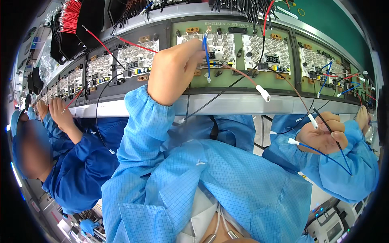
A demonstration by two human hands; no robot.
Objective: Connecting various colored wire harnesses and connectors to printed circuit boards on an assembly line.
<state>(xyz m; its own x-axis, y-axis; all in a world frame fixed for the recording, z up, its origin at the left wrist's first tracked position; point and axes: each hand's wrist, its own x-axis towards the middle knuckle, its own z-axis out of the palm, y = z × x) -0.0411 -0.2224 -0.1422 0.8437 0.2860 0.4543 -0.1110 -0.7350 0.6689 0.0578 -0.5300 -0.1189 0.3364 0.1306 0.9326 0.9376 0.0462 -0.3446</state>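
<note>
My left hand (174, 71) reaches over a green circuit board panel (239, 85), fingers closed at a blue wire (208, 60). The wire's upper end is at a small metal post near the panel's far edge; its lower end, with a pale connector, hangs over the board. Whether the upper end is attached, I cannot tell. Off to the right, before the bench edge, my right hand (322, 133) is closed around another blue wire (324, 154), which loops down and has a white connector (293, 141). A dark wire end sticks up above those fingers.
More board panels with displays (131, 65) line the rail (227, 106). A brown wire with a white connector (263, 94) hangs over its edge. Bundles of red wires (73, 16) and black wires (243, 6) lie behind. A co-worker's hand (63, 115) is at left, another (362, 117) far right.
</note>
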